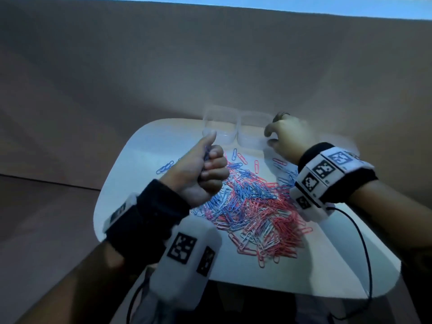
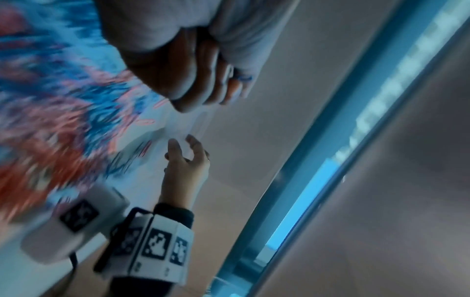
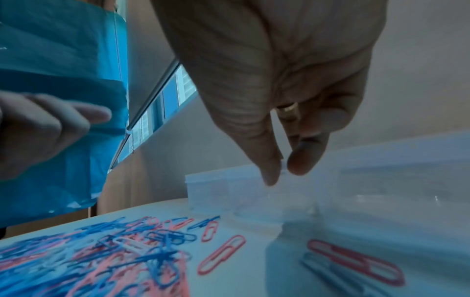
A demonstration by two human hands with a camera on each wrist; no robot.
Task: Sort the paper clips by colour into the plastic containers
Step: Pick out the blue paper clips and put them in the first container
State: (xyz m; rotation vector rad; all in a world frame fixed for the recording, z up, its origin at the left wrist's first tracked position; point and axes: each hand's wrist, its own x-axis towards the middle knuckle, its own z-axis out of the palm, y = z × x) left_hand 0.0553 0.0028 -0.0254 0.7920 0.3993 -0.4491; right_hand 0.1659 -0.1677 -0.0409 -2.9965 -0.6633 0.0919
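Observation:
A big heap of red, blue and white paper clips (image 1: 252, 206) covers the middle of the white table (image 1: 140, 164). Two clear plastic containers (image 1: 219, 127) (image 1: 251, 132) stand side by side at the far edge. My left hand (image 1: 205, 169) hovers above the heap's left side, clenched round a bunch of blue clips (image 1: 206, 155) with the thumb up. My right hand (image 1: 268, 137) is at the far right beside them. Its thumb and forefinger (image 3: 283, 170) pinch what looks like the rim of a third clear container (image 3: 381, 180), which is blurred.
Loose red clips (image 3: 221, 255) and a few blue ones lie between the heap and the containers. Past the table's rounded far edge is brown floor. Cables hang from both wrist units at the near edge.

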